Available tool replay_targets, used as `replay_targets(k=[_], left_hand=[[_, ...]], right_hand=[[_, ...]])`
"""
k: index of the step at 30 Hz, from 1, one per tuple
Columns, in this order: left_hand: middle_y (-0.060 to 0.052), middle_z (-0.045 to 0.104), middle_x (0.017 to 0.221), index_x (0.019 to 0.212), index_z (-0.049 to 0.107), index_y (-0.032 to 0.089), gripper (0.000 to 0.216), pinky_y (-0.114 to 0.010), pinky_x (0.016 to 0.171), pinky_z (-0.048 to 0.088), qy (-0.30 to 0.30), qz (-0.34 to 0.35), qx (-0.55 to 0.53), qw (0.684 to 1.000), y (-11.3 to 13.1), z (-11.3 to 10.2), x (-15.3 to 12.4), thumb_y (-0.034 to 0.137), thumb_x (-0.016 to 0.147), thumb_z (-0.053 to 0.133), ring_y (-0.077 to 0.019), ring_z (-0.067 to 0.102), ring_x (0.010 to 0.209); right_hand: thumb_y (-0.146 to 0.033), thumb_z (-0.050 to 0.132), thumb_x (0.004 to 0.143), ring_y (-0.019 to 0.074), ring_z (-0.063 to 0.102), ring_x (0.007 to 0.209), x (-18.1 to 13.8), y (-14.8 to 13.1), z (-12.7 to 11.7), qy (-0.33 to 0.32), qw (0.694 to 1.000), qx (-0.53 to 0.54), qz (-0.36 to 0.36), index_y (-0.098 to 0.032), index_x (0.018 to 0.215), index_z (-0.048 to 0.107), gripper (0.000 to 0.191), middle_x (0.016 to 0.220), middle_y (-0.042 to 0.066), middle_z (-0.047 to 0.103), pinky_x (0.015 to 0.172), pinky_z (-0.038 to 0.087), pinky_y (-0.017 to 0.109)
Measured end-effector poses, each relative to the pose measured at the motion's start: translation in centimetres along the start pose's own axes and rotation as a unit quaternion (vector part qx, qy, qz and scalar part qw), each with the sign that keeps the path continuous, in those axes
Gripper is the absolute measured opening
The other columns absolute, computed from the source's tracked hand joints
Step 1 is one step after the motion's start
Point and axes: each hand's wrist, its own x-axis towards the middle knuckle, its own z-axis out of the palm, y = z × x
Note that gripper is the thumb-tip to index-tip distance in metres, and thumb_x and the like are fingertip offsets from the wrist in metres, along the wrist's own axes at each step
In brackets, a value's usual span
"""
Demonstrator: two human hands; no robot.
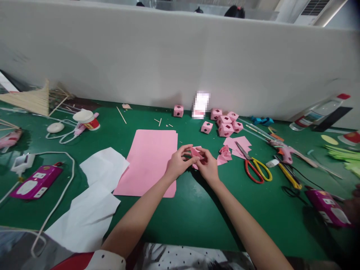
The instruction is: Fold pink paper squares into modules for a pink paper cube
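Between my hands, above the green table, is a small folded piece of pink paper (197, 151). My left hand (181, 160) pinches it from the left with thumb and fingers. From the right, my right hand (207, 165) grips the same piece, its fingers curled round it and partly hiding it. A stack of pink paper sheets (149, 161) lies just left of my hands. To their right are crumpled pink folded pieces (225, 153) and flat pink squares (239, 145). Scissors (257, 168) with one red and one yellow handle rest beside these, their blades on the squares.
Several pink paper cubes (225, 120) cluster behind my hands; single cubes (178, 111) sit nearby. White sheets (95, 198) lie at left, with a purple power strip (38, 182) and cable. A glue gun (285, 152), bottle (315, 114) and another purple strip (327, 207) lie right. A partition (140, 60) stands behind.
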Motion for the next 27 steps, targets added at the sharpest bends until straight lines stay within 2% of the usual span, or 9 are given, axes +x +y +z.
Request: replay_targets(k=[5, 9, 13, 15, 22, 27], left_hand=[[-0.012, 0.065, 0.119, 0.123, 0.058, 0.019, 0.046, -0.030, 0.082, 0.055, -0.008, 0.017, 0.006, 1.000, -0.3, 0.3, -0.2, 0.026, 0.079, 0.070, -0.0214, 0.064, 0.105], [-0.011, 0.067, 0.117, 0.115, 0.063, 0.018, 0.034, -0.029, 0.086, 0.052, 0.007, 0.026, 0.019, 0.999, -0.3, -0.1, 0.1, 0.021, 0.081, 0.064, -0.0202, 0.063, 0.106], [-0.007, 0.071, 0.095, 0.104, 0.067, 0.016, 0.028, -0.027, 0.073, 0.051, 0.025, -0.003, 0.011, 1.000, -0.1, -0.4, 0.3, 0.031, 0.079, 0.067, -0.0168, 0.065, 0.081], [-0.005, 0.069, 0.086, 0.099, 0.068, 0.015, 0.029, -0.026, 0.069, 0.049, 0.034, -0.018, -0.005, 0.999, 0.1, -0.4, 0.3, 0.034, 0.077, 0.070, -0.0158, 0.063, 0.074], [0.000, 0.061, 0.071, 0.079, 0.067, 0.016, 0.021, -0.022, 0.063, 0.043, 0.077, -0.020, -0.040, 0.996, 0.5, -0.4, 0.4, 0.036, 0.076, 0.070, -0.0124, 0.053, 0.067], [-0.001, 0.061, 0.073, 0.079, 0.066, 0.015, 0.024, -0.023, 0.065, 0.044, 0.079, -0.038, -0.066, 0.994, 0.3, -0.8, 0.5, 0.038, 0.078, 0.068, -0.0134, 0.055, 0.070]], right_hand=[[-0.037, 0.061, 0.085, 0.0213, 0.066, 0.088, 0.0, -0.4, -0.2, 0.018, 1.000, -0.007, -0.003, -0.022, 0.104, 0.068, 0.025, 0.099, 0.007, 0.071, 0.076, 0.053, 0.033], [-0.043, 0.061, 0.085, 0.0195, 0.063, 0.076, 0.2, -0.7, -0.5, 0.030, 0.999, 0.018, 0.036, -0.019, 0.092, 0.069, 0.026, 0.086, 0.005, 0.070, 0.068, 0.051, 0.030], [-0.050, 0.063, 0.083, 0.0143, 0.057, 0.059, 0.3, -0.9, -0.8, -0.006, 0.989, 0.117, 0.096, -0.019, 0.088, 0.067, 0.032, 0.074, 0.001, 0.066, 0.055, 0.047, 0.026], [-0.052, 0.064, 0.081, 0.0128, 0.055, 0.056, 0.3, -1.0, -0.9, -0.017, 0.982, 0.154, 0.113, -0.019, 0.089, 0.067, 0.034, 0.073, 0.000, 0.065, 0.052, 0.046, 0.025], [-0.054, 0.070, 0.075, 0.0130, 0.056, 0.055, 0.4, -1.1, -1.1, -0.030, 0.974, 0.183, 0.130, -0.020, 0.096, 0.066, 0.040, 0.071, 0.000, 0.065, 0.052, 0.049, 0.026], [-0.052, 0.069, 0.077, 0.0133, 0.059, 0.057, 0.5, -0.6, -1.1, -0.033, 0.972, 0.195, 0.124, -0.020, 0.098, 0.066, 0.039, 0.072, 0.000, 0.066, 0.058, 0.052, 0.027]])
